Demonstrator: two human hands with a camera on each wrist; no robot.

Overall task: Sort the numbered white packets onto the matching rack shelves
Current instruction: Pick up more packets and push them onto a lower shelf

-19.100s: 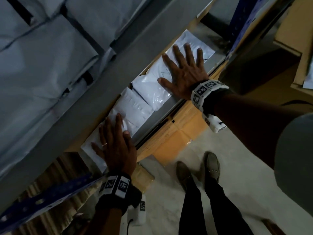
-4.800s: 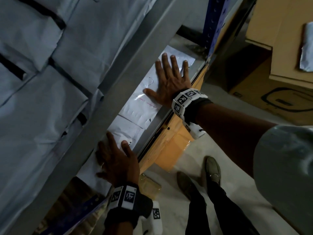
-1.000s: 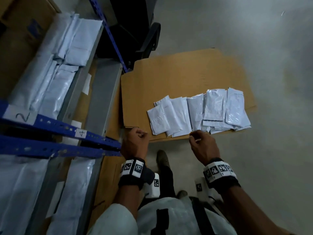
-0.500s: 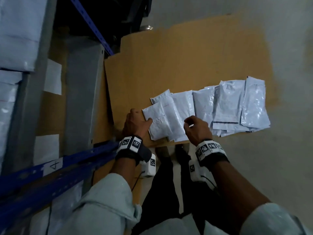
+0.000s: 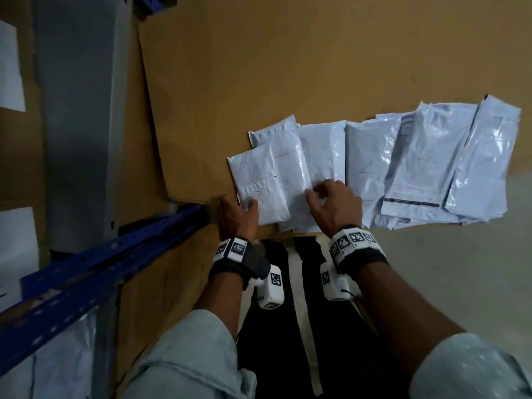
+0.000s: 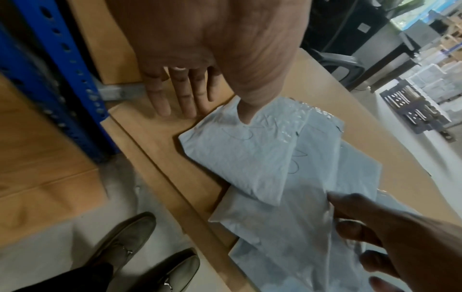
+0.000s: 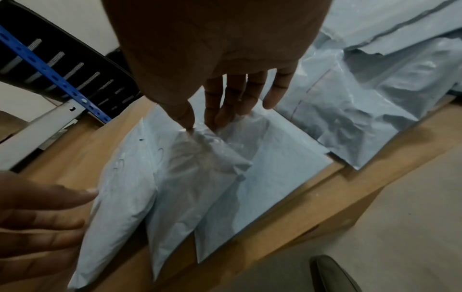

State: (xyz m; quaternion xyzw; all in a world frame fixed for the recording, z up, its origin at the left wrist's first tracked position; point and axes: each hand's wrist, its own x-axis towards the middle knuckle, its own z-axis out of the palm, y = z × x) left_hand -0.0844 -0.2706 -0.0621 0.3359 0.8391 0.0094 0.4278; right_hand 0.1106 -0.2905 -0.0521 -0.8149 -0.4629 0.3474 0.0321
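R hand [image 5: 335, 205] pinches glossy white plastic packet [image 7: 200, 164] w/ thumb + fingers; L hand [image 5: 237, 216] fingers straight, thumb on leftmost packet [image 5: 256, 182].

You've got a flat sheet of brown cardboard [image 5: 288, 67] lying on the pale grey floor [image 5: 475, 283], its left edge close against the blue rack upright [image 5: 95, 272]. On that cardboard sits a row of white packets [image 5: 374, 168], overlapping one another like tiles, running from near the rack side off to the right. Their near ends hang just past the cardboard's front edge. Handwritten numbers show on several; one reads 4 [image 5: 366, 169], the others are too faint to call.
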